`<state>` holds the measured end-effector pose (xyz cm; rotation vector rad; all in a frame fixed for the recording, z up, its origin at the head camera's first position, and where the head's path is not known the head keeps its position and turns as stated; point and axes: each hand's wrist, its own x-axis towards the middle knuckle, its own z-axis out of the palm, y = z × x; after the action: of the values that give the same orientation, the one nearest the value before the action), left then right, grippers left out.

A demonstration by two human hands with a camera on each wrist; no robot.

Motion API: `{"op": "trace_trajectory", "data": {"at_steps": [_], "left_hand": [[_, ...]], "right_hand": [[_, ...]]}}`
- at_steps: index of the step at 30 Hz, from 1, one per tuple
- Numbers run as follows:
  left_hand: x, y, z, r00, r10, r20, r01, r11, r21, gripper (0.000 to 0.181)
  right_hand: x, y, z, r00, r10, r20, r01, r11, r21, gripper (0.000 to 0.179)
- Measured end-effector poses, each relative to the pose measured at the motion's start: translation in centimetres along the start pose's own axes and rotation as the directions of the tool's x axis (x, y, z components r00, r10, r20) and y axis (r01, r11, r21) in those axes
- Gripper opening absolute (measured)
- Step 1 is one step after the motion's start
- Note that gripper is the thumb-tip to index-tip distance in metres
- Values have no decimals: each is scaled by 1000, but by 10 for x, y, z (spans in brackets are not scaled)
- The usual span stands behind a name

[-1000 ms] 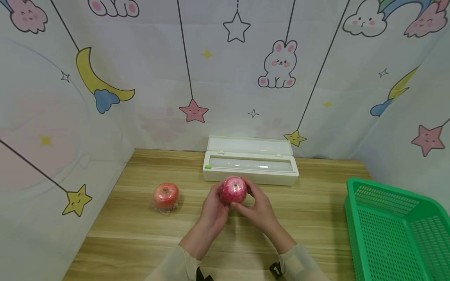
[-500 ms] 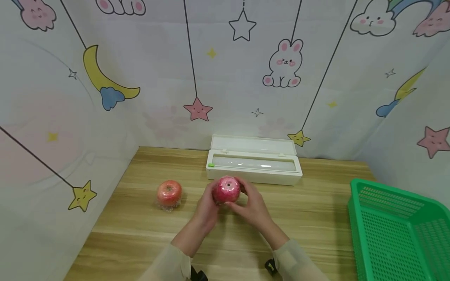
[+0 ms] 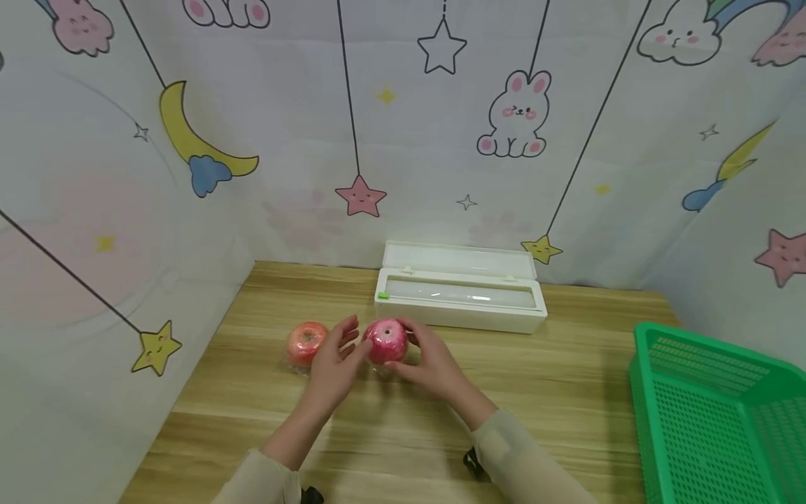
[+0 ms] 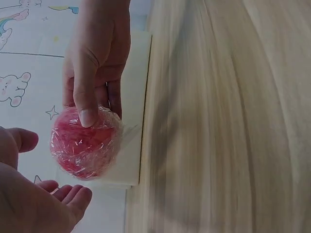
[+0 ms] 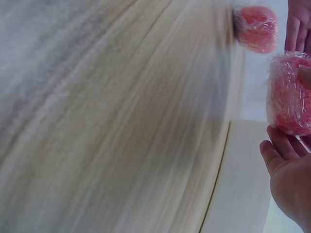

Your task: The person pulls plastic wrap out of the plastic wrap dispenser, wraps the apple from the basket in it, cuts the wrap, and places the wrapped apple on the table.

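Observation:
My right hand [image 3: 434,362] grips a pinkish-red apple [image 3: 387,341] wrapped in clear film, thumb on the near side and fingers on the far side. In the left wrist view the wrapped apple [image 4: 86,143] hangs from the right hand [image 4: 97,58], above the table. My left hand [image 3: 334,367] is beside it on the left, fingers spread and apart from the apple. A second, orange-red wrapped apple [image 3: 307,341] rests on the table just left of the left hand, which partly covers its edge.
Behind the hands stands a long white cling film dispenser [image 3: 461,311] with its lid raised. A green plastic basket [image 3: 645,413] is at the right on the wooden table [image 3: 554,406]. Patterned cloth walls [image 3: 302,140] enclose the back and sides.
The pinkish-red apple has moved left with the right hand. My left hand has let go of it and moved left, towards the orange-red apple. The head view has shifted slightly.

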<state>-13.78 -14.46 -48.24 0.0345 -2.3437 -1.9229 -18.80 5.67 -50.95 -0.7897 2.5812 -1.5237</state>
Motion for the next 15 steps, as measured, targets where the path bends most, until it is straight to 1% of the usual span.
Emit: {"op": "trace_trajectory", "data": {"at_steps": [2,6,10,13,15], "left_hand": [[-2,-4,-4,999,7,31,-8,999,45,61],[-5,-11,-9,997,-8,81,-2,994,113,62],[-7,-18,-10,996,-1,89,-13,988,153,60],[-7,-24,-10,997,11,82,-24,987,157,59],[-7,-27,-11,997,13,77,-25,987,157,58]], "right_hand": [[2,1,2,1000,-6,16,6,1000,-2,77],[4,3,6,999,-7,49,9,1000,-27,77],[6,6,11,997,14,79,-8,998,-67,79],[9,7,14,994,32,104,-21,994,-106,80],[12,9,16,993,33,114,-16,990,-142,79]]}}
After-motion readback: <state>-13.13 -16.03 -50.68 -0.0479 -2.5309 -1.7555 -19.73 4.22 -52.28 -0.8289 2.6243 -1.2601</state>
